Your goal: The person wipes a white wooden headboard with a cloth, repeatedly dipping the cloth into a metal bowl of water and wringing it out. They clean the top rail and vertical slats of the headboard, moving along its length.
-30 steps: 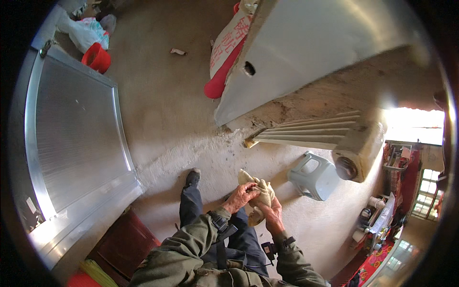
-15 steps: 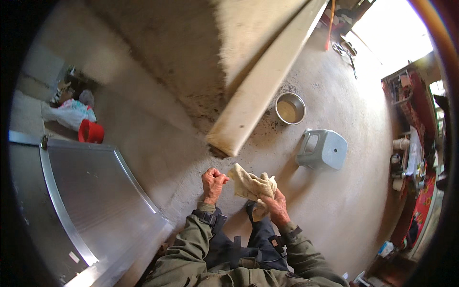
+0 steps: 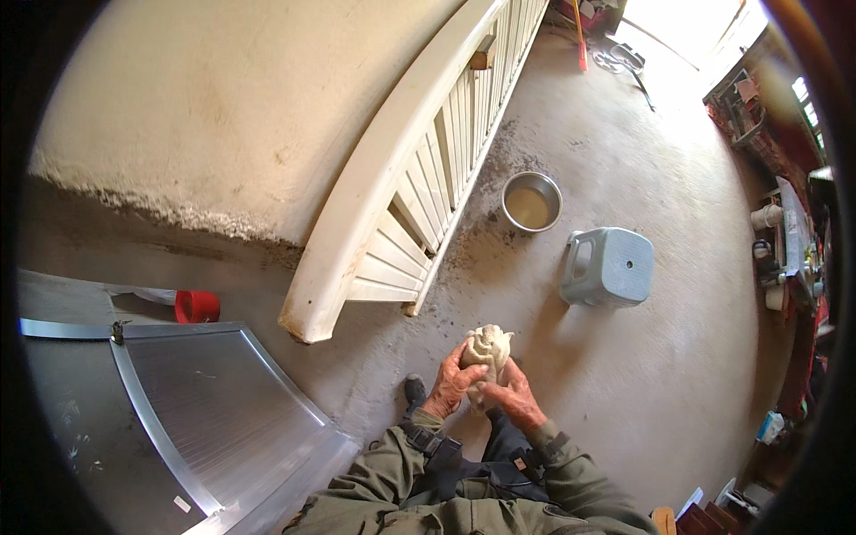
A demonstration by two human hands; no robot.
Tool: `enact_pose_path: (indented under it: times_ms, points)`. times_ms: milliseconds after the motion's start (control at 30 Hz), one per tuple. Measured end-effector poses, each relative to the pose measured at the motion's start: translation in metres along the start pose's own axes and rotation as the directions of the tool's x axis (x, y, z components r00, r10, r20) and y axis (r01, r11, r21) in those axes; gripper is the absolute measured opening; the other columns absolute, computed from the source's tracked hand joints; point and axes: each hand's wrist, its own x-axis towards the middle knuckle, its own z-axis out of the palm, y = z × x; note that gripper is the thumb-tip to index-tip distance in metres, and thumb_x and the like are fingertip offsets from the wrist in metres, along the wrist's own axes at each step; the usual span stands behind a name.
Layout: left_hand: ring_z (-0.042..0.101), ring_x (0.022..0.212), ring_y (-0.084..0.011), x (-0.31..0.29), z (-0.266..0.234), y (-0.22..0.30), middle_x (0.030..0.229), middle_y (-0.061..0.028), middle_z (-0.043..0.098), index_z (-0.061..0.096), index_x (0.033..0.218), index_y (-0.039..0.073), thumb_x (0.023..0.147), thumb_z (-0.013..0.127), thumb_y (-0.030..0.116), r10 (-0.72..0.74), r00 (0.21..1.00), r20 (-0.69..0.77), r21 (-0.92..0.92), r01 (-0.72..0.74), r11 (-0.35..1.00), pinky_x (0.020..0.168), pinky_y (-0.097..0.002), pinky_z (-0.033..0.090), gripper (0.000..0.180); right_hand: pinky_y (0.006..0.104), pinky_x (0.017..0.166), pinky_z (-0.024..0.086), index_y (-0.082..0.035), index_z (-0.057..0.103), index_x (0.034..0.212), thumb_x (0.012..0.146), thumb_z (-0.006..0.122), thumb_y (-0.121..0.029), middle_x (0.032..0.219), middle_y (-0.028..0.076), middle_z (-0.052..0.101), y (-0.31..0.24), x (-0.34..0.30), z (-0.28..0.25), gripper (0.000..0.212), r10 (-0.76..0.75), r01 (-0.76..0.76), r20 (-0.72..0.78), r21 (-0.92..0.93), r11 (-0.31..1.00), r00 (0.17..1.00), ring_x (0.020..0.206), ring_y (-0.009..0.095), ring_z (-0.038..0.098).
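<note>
A bunched, cream-coloured cloth [image 3: 489, 346] is between my two hands in front of my body. My left hand [image 3: 456, 378] wraps round its left side, fingers curled over it. From the right, my right hand [image 3: 517, 395] grips the lower part, its thumb pressed on the folds. The cloth's tail hangs down between my palms and is partly hidden by them. Beyond the hands, a round metal basin [image 3: 555, 212] with cloudy, brownish water stands on the floor. A grey-blue plastic stool [image 3: 615, 267] stands to the right of the basin.
A white slatted wooden panel [image 3: 392, 169] runs along the wall, its near end left of my hands. At lower left is a metal-framed door [image 3: 241, 419], with a red bucket [image 3: 198, 307] behind it. Cluttered shelves [image 3: 789, 232] line the right side. Dark debris is scattered near the basin.
My left hand has come over to the cloth and taken hold of it beside my right hand. The cloth is now gathered into a bundle. My view has shifted, showing the panel's slats.
</note>
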Motion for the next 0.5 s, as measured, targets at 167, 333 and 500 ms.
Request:
enact_pose_path:
  times_ms: [167,333,500]
  points:
    - [0.067,0.114,-0.0204,0.009,0.024,0.030,0.130,-0.0138,0.069,0.058,0.143,-0.004,0.085,0.069,0.001,0.237,0.936,-0.259,0.377,-0.128,0.918,0.099,-0.0357,0.057,0.059,0.0344,0.094,0.055,0.000,0.053,0.147,0.097,0.068,-0.010,0.132,0.008,0.065,-0.026,0.019,-0.018,0.053,-0.021,0.018,0.011,0.225,0.974,1.000,0.112,0.017,0.065]
    - [0.068,0.114,-0.0211,0.002,0.047,0.073,0.128,-0.0135,0.071,0.062,0.140,0.002,0.084,0.072,-0.006,0.480,0.862,-0.163,0.641,-0.278,0.716,0.099,-0.0359,0.057,0.057,0.0384,0.091,0.058,-0.003,0.056,0.141,0.102,0.063,-0.023,0.130,0.008,0.064,-0.050,0.037,-0.040,0.045,0.063,-0.064,0.014,0.235,0.970,0.998,0.106,0.019,0.068]
    - [0.066,0.118,-0.0188,-0.018,0.077,0.114,0.127,-0.0090,0.071,0.066,0.134,0.005,0.083,0.070,-0.009,0.415,0.910,0.003,0.643,-0.320,0.696,0.102,-0.0339,0.055,0.054,0.0458,0.094,0.059,-0.007,0.052,0.146,0.106,0.057,-0.045,0.135,0.009,0.063,-0.072,0.050,-0.047,0.055,0.095,-0.146,0.188,0.278,0.949,0.978,0.114,0.023,0.067]
